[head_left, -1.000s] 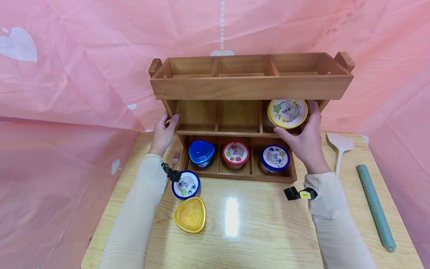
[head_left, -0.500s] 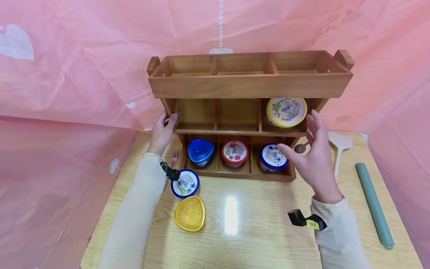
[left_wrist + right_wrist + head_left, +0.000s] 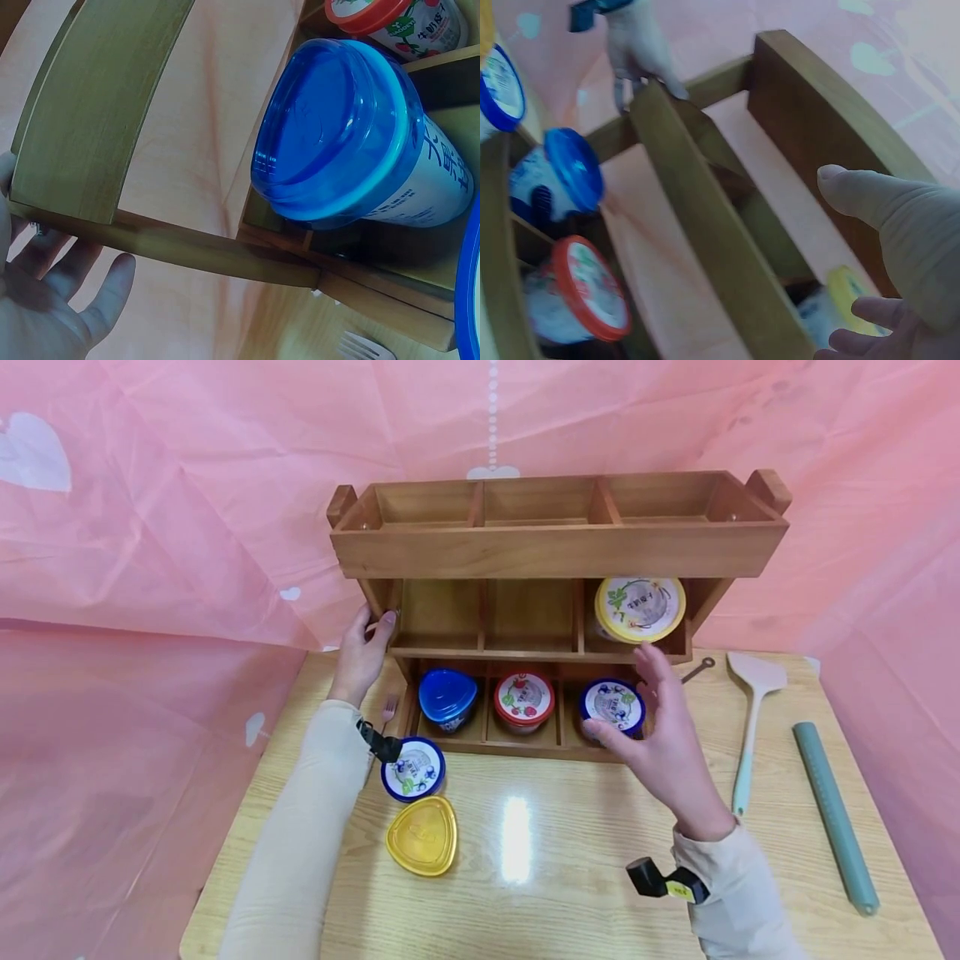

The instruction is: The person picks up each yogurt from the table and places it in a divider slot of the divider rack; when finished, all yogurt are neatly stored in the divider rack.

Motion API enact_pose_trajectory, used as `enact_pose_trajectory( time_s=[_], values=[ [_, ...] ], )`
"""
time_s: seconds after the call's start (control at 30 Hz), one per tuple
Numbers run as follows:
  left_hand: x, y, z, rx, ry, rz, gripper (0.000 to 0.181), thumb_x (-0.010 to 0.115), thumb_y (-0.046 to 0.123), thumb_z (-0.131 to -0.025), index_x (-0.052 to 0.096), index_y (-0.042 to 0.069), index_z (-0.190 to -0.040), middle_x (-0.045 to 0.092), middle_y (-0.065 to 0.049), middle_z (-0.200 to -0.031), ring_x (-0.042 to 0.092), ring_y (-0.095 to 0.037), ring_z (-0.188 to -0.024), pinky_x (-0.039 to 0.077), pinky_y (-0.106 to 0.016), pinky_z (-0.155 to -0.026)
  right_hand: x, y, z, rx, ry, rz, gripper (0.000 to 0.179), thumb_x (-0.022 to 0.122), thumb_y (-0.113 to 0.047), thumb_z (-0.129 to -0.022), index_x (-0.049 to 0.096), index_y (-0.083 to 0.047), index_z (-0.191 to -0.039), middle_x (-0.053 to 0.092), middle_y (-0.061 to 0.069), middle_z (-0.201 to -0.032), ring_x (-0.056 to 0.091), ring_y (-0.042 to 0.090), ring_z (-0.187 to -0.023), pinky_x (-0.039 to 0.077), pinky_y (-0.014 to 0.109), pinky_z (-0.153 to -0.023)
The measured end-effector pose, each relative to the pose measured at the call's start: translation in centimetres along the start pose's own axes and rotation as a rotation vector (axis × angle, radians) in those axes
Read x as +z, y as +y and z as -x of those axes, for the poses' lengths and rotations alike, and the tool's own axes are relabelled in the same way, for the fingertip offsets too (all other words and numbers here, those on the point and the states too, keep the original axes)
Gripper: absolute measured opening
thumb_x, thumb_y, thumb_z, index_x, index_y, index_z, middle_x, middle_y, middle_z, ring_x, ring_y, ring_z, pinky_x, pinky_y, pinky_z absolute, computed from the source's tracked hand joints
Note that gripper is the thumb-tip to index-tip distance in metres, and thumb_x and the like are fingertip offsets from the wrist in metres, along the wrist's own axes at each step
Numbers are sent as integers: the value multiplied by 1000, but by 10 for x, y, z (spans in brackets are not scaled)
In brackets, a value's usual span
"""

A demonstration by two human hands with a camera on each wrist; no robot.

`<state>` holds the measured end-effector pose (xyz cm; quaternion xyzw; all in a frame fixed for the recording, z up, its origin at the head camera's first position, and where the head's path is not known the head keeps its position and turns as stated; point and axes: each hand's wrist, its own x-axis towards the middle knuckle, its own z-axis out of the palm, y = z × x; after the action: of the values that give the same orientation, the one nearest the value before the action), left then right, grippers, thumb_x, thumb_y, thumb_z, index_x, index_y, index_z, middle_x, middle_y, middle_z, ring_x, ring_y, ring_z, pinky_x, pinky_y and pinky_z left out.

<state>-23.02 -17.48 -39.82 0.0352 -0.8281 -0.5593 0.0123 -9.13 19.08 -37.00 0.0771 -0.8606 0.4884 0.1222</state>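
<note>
A three-tier wooden rack [image 3: 558,554] stands at the back of the table. My left hand [image 3: 358,653] grips its left side at the middle tier, fingers round the wooden side piece. A yellow-lidded tub [image 3: 640,610] sits in the right compartment of that tier. On the bottom tier stand a tub with a blue domed lid [image 3: 447,693], a red-lidded tub [image 3: 524,699] and a blue-lidded tub [image 3: 611,703]. My right hand [image 3: 667,747], thumb and fingers spread apart, is in front of the blue-lidded tub, its thumb overlapping the tub's near edge.
Another blue-lidded tub [image 3: 414,768] and a tub with a gold triangular lid [image 3: 423,837] stand front left of the rack. A fork [image 3: 389,708] lies by its left side. On the right lie a dark handle [image 3: 699,670], a spatula [image 3: 752,718] and a green cylinder [image 3: 836,818].
My right hand has let go of the yellow-lidded tub in the middle tier. It has come down and forward to the bottom tier's blue-lidded tub. My left hand keeps its grip.
</note>
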Motion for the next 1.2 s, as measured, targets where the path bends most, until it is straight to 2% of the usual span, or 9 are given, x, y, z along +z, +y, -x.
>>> enact_pose_trajectory(
  time_s=[0.1, 0.17, 0.23, 0.3, 0.47, 0.77, 0.97, 1.2],
  values=[
    [-1, -1, 0, -2, -4, -3, 59, 46, 58, -98, 36, 35, -151, 44, -4, -153, 46, -28, -138, 40, -50, -112, 12, 6, 7, -13, -40, -2, 102, 84, -7, -77, 21, -13, -156, 35, 17, -154, 35, 34, -142, 34, 47, -115],
    [-1, 0, 0, -5, -5, -4, 60, 46, 58, -98, 35, 35, -151, 43, -4, -153, 45, -28, -139, 40, -51, -112, 19, 9, 12, -22, -73, 17, 102, 85, -9, -76, 22, -13, -156, 38, 17, -153, 39, 35, -140, 36, 49, -113],
    [-1, 0, 1, -4, -9, -6, 60, 46, 58, -98, 34, 34, -152, 43, -4, -153, 45, -28, -139, 40, -51, -112, 25, 11, 17, -27, -118, 32, 101, 85, -11, -77, 22, -15, -156, 39, 17, -153, 41, 36, -138, 37, 55, -110],
    [-1, 0, 1, 2, -8, -2, 60, 46, 57, -98, 34, 33, -152, 43, -4, -153, 45, -28, -139, 40, -51, -112, 31, 13, 22, -26, -163, 39, 100, 85, -14, -78, 22, -17, -156, 40, 17, -152, 42, 37, -137, 38, 55, -110],
    [-1, 0, 0, 3, -7, 3, 59, 46, 56, -99, 35, 32, -152, 44, -4, -153, 45, -27, -139, 41, -50, -112, 45, 21, 31, -15, -263, 2, 96, 84, -21, -80, 25, -16, -155, 40, 13, -154, 42, 32, -139, 40, 51, -110],
    [0, 0, -1, 6, -6, 10, 58, 47, 54, -100, 36, 31, -152, 45, -6, -151, 46, -27, -138, 40, -49, -112, 68, 37, 44, -5, -379, -90, 93, 83, -22, -81, 27, -14, -154, 36, 8, -156, 42, 31, -138, 40, 49, -111],
    [0, 2, 0, 1, 2, 12, 57, 47, 54, -100, 37, 31, -151, 46, -5, -151, 47, -26, -137, 41, -48, -112, 86, 39, 51, -27, -481, -94, 96, 83, -24, -81, 24, -10, -155, 34, 10, -157, 40, 32, -140, 41, 52, -110],
    [1, -1, -2, 1, 4, 14, 57, 47, 53, -100, 37, 31, -151, 45, -5, -151, 46, -26, -138, 40, -48, -113, 111, 39, 61, -34, -609, -87, 99, 84, -26, -79, 22, -9, -155, 38, 16, -154, 40, 33, -140, 41, 51, -110]
  ],
)
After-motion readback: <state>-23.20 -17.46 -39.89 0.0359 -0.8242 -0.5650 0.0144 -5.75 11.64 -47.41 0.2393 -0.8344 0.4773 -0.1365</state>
